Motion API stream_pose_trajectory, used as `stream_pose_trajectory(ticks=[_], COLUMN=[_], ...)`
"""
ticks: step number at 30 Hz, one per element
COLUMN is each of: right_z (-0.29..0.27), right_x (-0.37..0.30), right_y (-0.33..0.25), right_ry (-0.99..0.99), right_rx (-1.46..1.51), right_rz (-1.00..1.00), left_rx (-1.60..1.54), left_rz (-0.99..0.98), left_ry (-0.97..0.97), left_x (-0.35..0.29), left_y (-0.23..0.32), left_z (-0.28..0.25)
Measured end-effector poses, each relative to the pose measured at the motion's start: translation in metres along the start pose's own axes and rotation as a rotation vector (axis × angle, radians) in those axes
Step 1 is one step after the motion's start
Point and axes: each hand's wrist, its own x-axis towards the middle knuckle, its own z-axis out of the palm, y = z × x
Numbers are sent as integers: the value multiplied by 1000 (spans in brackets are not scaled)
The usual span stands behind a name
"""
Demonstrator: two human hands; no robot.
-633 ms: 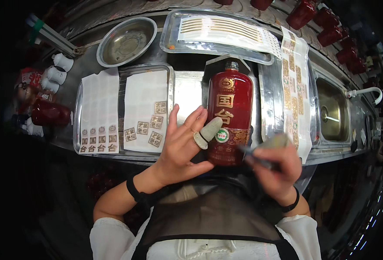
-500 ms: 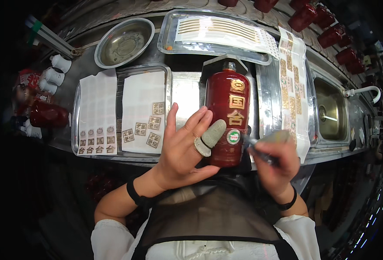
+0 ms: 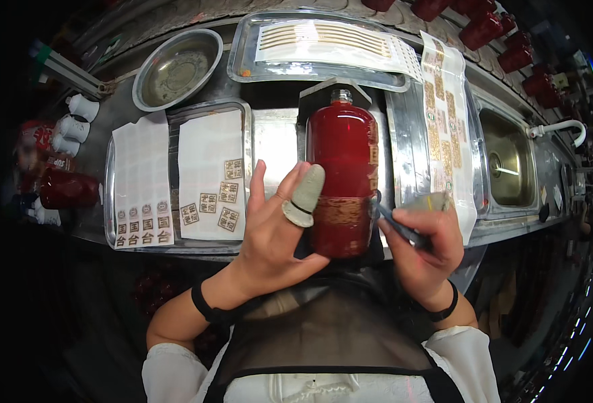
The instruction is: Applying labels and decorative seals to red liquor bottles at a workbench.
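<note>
1. Left hand (image 3: 269, 235): fingers spread, wrapped around nothing; thumb and index finger lie along the left side of the bottle (image 3: 340, 154). Index wears a grey cot (image 3: 308, 185).
2. Right hand (image 3: 434, 245): clenched on a dark tool (image 3: 410, 235), its tip at the bottle's right edge. Exact contact unclear.
3. Bottle: red, between both hands, neck pointing away from the person. Gold marks run down its right edge; gold band (image 3: 340, 210) crosses its lower part.
4. To the left: white sheet (image 3: 206, 138) bearing five small square labels (image 3: 228, 192). Beyond it, farther left, a second sheet (image 3: 142, 161) with rows of marks.
5. Far side: metal bowl (image 3: 179, 70); beside it, tray (image 3: 239, 64) holding a sheet of gold strips (image 3: 330, 40).
6. To the right: long label sheet (image 3: 436, 101), then sink (image 3: 504, 161) with white faucet (image 3: 561, 128).
</note>
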Motion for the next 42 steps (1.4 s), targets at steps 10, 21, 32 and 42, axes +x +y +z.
stream_pose_trajectory(ticks=[10, 21, 32, 42], right_z=[6, 5, -6, 1], right_x=[11, 3, 3, -33], right_y=[1, -17, 3, 14], right_ry=[-133, -222, 46, -174], right_rx=[4, 219, 640, 221], right_rz=[-174, -170, 646, 324], left_rx=[-39, -63, 46, 115], left_rz=[-96, 80, -5, 4], left_ry=[-67, -55, -149, -82], left_x=[-2, 19, 17, 0], left_y=[-9, 4, 15, 5], left_z=[2, -3, -5, 1])
